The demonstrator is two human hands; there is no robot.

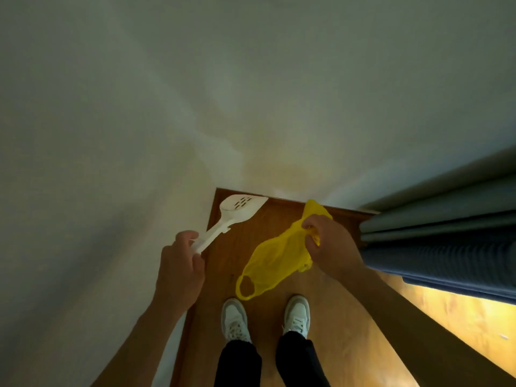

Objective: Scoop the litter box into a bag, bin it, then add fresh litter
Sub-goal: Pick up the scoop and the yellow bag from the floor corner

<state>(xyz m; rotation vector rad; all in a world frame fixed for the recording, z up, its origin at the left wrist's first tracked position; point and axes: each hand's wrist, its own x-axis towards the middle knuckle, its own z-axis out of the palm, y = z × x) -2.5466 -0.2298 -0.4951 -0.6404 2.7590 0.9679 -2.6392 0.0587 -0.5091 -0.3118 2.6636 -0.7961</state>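
Both forearms reached forward from the bottom of the view, bare, one on each side of the person's legs. Beyond them a pale wall [139, 107] filled most of the view and met another wall at a corner directly ahead. A wooden floor [349, 317] ran from that corner back to the person's feet, with a brightly lit patch on the right. Blue-grey curtains [446, 236] hung in folds along the right side, their lower edge close above the lit patch.

Dark trousers [240, 364] covered both legs, and white sneakers [236, 319] stood side by side on the wood, toes pointing at the corner.

A yellow plastic bag [275, 261] hung limp and crumpled above the floor, just ahead of the shoes, one handle loop dangling at its lower end. The right hand [332, 244] held it, fingers curled and pinching the bunched plastic near the top.

A white litter scoop [237, 212] with slots in its blade pointed toward the corner, its blade seen against the base of the wall. The left hand [181, 263] gripped the end of its handle, fingers wrapped round it.

The scoop and the bag were held apart, with bare floor visible between them.
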